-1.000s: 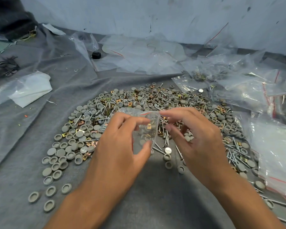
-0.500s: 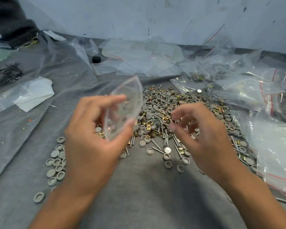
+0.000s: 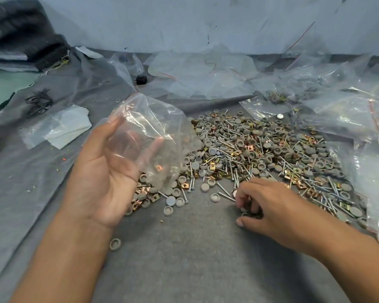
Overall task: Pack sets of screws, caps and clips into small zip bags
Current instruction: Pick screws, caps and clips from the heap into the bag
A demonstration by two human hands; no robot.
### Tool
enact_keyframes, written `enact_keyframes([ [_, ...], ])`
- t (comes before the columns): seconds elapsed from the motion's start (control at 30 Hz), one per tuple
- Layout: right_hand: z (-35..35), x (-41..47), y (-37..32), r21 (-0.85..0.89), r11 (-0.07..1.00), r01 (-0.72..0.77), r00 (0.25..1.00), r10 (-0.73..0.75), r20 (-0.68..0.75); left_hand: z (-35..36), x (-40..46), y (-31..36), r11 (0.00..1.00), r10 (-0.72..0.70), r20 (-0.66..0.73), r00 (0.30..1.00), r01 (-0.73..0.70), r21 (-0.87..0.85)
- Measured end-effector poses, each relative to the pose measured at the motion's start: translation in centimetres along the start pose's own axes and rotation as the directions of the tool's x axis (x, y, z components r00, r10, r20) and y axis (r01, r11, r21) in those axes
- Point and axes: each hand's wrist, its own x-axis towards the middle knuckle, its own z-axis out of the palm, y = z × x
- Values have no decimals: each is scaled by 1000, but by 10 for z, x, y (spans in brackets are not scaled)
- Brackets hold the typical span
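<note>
My left hand (image 3: 101,176) is raised, palm turned toward me. Its thumb and fingers hold a clear small zip bag (image 3: 144,127), and a brass clip shows through the bag's lower part. A wide pile of grey caps, screws and brass clips (image 3: 249,149) is spread over the grey cloth (image 3: 195,259). At the pile's near edge my right hand (image 3: 269,206) is down on the cloth. Its fingertips are curled round a few small grey caps, which they partly hide.
Large clear bags (image 3: 348,110) crowd the right side and back, some with parts inside. A folded white plastic piece (image 3: 68,125) and a bunch of black clips (image 3: 38,101) lie at the left. One loose cap (image 3: 115,244) sits near my left wrist.
My left hand has carried the bag up and to the left, away from the right hand. My right hand has let go of the bag and dropped to the pile's near edge.
</note>
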Motion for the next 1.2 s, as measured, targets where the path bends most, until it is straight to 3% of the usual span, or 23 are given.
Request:
enact_keyframes([
  [0.47, -6, -3, 1, 140, 990, 0, 999, 5, -37, -1, 4, 6, 960, -164, -22, 986, 154, -236],
  [0.6, -7, -3, -1, 135, 991, -2, 998, 11, -65, -3, 5, 6, 931, -187, 30, 982, 187, -313],
  [0.67, -8, -2, -2, 250, 968, -17, 992, 47, -117, -3, 3, 4, 966, -150, 42, 988, 156, -205],
  [0.73, -11, -3, -4, 402, 916, 11, 974, 82, -213, 0, -2, -2, 993, 0, 69, 998, -9, 122],
  [0.77, -14, -3, -7, 484, 874, 48, 963, 88, -254, 1, -6, -8, 910, 138, 123, 983, -175, 375],
  [0.8, -18, -2, -11, 583, 807, 99, 954, 90, -286, 0, -10, -15, 679, 299, 242, 923, -384, 625],
  [0.83, -23, -2, -15, 683, 712, 162, 943, 93, -320, -1, -13, -24, 368, 371, 430, 823, -556, 746],
  [0.87, -27, -2, -19, 759, 607, 235, 925, 100, -366, -1, -16, -34, 131, 349, 600, 720, -671, 730],
  [0.9, -31, -2, -22, 799, 514, 312, 900, 110, -422, 0, -20, -44, 20, 273, 699, 660, -731, 682],
  [0.97, -36, -2, -28, 797, 411, 443, 838, 125, -530, 4, -27, -62, -22, 144, 775, 616, -780, 625],
  [1.07, -36, -4, -34, 736, 411, 537, 782, 85, -618, 11, -34, -77, -64, 112, 819, 562, -819, 571],
  [1.13, -34, -6, -36, 695, 449, 562, 769, 27, -639, 13, -36, -81, -67, 95, 818, 567, -816, 574],
  [1.2, -31, -8, -35, 584, 588, 559, 742, -42, -669, 14, -37, -81, -47, 101, 803, 587, -804, 593],
])
